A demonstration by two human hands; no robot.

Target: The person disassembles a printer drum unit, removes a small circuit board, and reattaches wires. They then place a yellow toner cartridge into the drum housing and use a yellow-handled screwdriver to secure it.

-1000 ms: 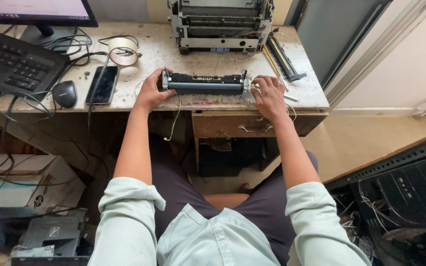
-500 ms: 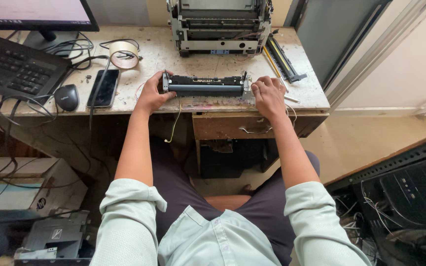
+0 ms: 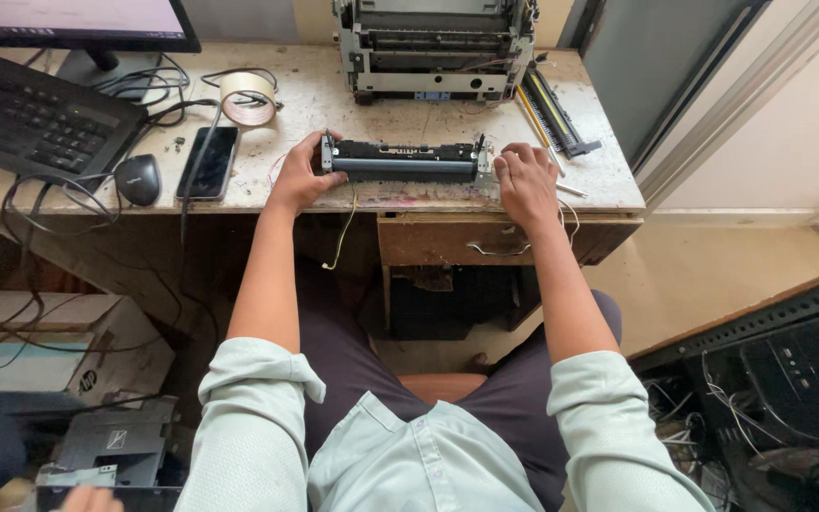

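Observation:
A long black printer roller unit [image 3: 400, 159] lies across the front of the worn wooden desk [image 3: 599, 185]. My left hand [image 3: 300, 175] grips its left end, fingers curled around the metal bracket. At the unit's right end rests my right hand [image 3: 521, 180], fingers bent over the end piece. A thin yellow wire [image 3: 341, 232] hangs from the unit over the desk edge. Behind it stands an opened grey printer chassis [image 3: 433, 47].
A black phone [image 3: 209, 161], mouse [image 3: 138, 178], keyboard [image 3: 26, 118], tape roll [image 3: 246, 98] and monitor [image 3: 78, 19] are on the left. Long black strips [image 3: 556, 114] lie at the right. A drawer [image 3: 485, 242] sits below. Boxes and computer cases stand on the floor.
Both hands stay on the ends of the roller unit. The view has shifted slightly; the hands and the unit show almost no movement.

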